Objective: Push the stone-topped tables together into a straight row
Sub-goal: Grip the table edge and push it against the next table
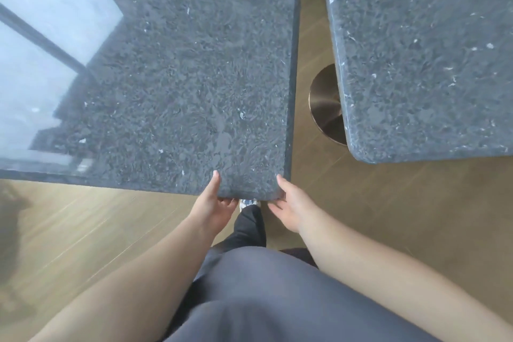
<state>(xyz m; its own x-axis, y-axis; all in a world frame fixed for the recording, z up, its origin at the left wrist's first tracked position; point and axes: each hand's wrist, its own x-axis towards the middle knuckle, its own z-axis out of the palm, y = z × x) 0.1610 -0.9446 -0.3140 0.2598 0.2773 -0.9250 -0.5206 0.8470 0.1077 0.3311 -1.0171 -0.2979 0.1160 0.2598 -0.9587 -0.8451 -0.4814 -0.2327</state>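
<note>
A dark speckled stone-topped table (180, 78) fills the left and middle of the head view. Its near right corner lies just in front of me. My left hand (215, 207) grips the near edge beside that corner, thumb on top and fingers underneath. My right hand (290, 208) holds the corner itself, thumb on the top and fingers under the edge. A second stone-topped table (430, 58) stands to the right, apart from the first by a strip of floor. The gap between them narrows toward the far end, and the second table's near edge sits farther away than the first's.
A round brass-coloured pedestal base (326, 104) shows under the right table's left edge. Tan wood-look floor (388, 203) runs between and in front of the tables. Window glare (41, 36) reflects on the left table's top. My own leg and shoe (248, 203) are below the corner.
</note>
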